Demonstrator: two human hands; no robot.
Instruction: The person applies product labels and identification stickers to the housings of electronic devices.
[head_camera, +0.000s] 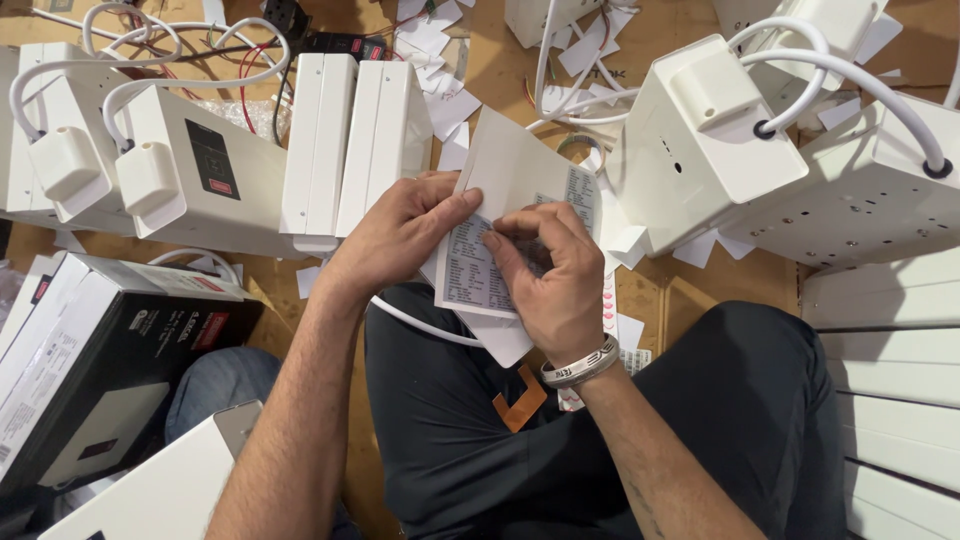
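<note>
Largest in view are the white units (700, 150) with thick white cords, lying up and to the right of the grip, and a further pair (190, 170) up and to the left of it, each bearing a plug block. Between these, just above the left grip, two narrow white casings (355, 140) stand side by side. Down and left of the grip lies a black and white box (90, 370) on the brown floor (680, 295), which is strewn with white paper scraps (440, 70). Below the grip are the person's knees in dark trousers (470, 430). At the centre, the white casing (515, 175) rests on the lap, held between both hands. The left hand (400, 235) wraps its edge from the left, thumb lying across the top of a printed label (470, 270). The right hand (550, 270) closes its grip to a pinch, thumb and forefinger pressed on the label's upper right part. A banded bracelet (582, 365) circles the right wrist. An orange tab (520, 398) lies on the trousers just below the grip.
</note>
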